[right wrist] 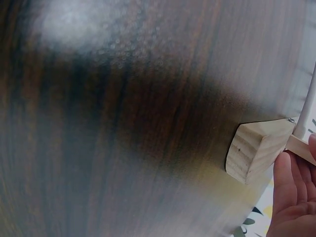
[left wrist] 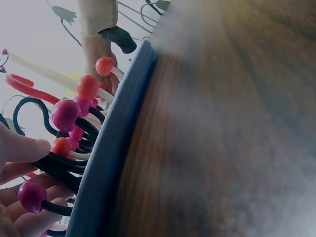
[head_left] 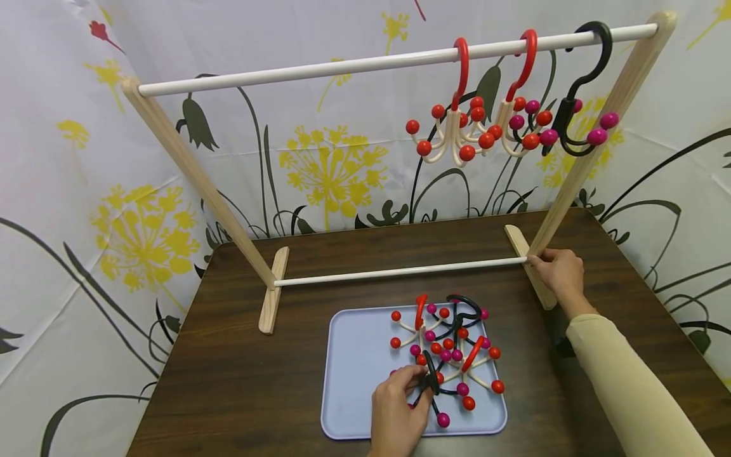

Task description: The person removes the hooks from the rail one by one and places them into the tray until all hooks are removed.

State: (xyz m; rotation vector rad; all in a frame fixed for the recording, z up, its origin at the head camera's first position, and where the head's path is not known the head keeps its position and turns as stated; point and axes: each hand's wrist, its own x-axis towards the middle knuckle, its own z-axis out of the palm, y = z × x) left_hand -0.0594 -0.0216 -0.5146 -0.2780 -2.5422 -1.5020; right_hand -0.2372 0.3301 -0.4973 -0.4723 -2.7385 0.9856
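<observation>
In the head view, my left hand (head_left: 396,407) pinches a black multi-arm hook with magenta ball tips (head_left: 431,373) by its stem, low over the blue tray (head_left: 353,355). The left wrist view shows the thumb (left wrist: 27,149) and fingers around the black arms, close to the tray's edge. More hooks, cream with red balls (head_left: 469,357) and black with magenta balls (head_left: 465,304), lie tangled on the tray's right part. My right hand (head_left: 562,277) holds the foot of the right post of a wooden rack (head_left: 579,168), beside the lower white bar (head_left: 400,271).
From the rack's upper white bar (head_left: 320,70) hang two red-topped cream hooks (head_left: 453,130) and a black one (head_left: 565,117), all toward the right end. The dark wooden table (head_left: 245,381) backs onto a flowered curtain (head_left: 331,171).
</observation>
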